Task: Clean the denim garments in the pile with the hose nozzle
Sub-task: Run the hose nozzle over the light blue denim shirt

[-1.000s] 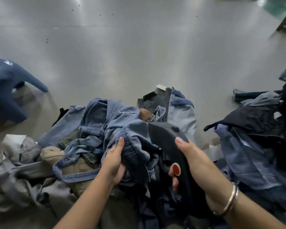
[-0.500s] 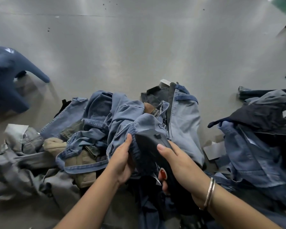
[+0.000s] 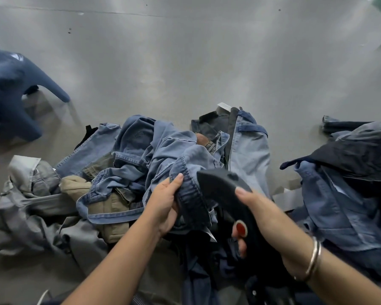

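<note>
low in the middle of the head view, my left hand (image 3: 165, 205) is closed on a bunched fold of a light blue denim garment (image 3: 180, 155), thumb up along its gathered elastic edge and the fingers tucked under the cloth. my right hand (image 3: 257, 214) has its grip wrapped shut around the dark hose nozzle (image 3: 220, 183): the index finger lies along the top of the body, the other fingers curl beneath near a round red button (image 3: 240, 227) on its side. the nozzle's broad front end sits just beside the elastic edge held by the left hand; i cannot tell whether they touch. a silver bangle (image 3: 314, 258) circles the right wrist.

the held garment is faded, creased and crumpled, and it rests on top of the pile (image 3: 110, 194), which sprawls over the grey floor (image 3: 185, 62) ahead of me. that pile mixes blue denim, a tan piece (image 3: 110, 208) and grey pieces (image 3: 31, 210) to the left. a second heap (image 3: 343, 194) of blue and dark denim lies to the right, and a dark blue garment (image 3: 7, 93) lies well apart at the far left.
</note>
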Demonstrator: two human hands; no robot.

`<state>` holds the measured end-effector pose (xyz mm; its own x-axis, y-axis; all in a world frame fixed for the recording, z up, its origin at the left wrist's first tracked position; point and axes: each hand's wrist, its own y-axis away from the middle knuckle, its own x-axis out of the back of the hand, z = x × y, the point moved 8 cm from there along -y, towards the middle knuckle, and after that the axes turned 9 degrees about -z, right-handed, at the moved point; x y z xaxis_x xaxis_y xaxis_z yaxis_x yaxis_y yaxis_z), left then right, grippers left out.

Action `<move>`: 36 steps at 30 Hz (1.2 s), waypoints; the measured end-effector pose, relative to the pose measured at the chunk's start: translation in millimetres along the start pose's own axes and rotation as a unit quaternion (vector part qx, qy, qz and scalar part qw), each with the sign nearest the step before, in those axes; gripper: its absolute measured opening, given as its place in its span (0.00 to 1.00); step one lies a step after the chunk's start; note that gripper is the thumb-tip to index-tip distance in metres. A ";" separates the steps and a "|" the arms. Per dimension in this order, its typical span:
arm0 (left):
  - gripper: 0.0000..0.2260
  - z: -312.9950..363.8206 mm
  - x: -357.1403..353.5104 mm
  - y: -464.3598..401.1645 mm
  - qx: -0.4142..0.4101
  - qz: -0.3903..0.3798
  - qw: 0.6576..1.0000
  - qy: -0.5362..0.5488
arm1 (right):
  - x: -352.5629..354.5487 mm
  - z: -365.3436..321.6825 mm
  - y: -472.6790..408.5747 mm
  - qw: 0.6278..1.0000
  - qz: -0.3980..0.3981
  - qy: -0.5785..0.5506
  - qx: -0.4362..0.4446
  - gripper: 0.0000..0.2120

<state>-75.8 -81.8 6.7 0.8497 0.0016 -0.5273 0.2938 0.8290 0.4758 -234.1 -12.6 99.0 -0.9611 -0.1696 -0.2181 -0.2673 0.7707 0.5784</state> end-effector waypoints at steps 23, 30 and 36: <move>0.04 -49.1 49.9 -52.2 0.040 0.085 0.834 -0.543 | 75.6 -5.4 -10.9 0.986 0.151 -0.062 0.019 0.19; 0.23 -87.2 20.9 -95.6 0.132 0.126 0.797 -0.576 | 72.3 -3.9 -10.6 0.991 0.127 -0.045 0.028 0.16; 0.12 -101.5 34.8 -67.0 0.058 0.172 0.979 -0.090 | 73.1 0.3 -12.5 0.991 0.127 -0.044 0.024 0.15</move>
<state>-110.3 -80.5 -115.0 0.9676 0.1616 -0.1942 0.0160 0.7279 0.6855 -301.0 -34.5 75.6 -0.9866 0.0860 -0.1388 -0.0119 0.8099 0.5864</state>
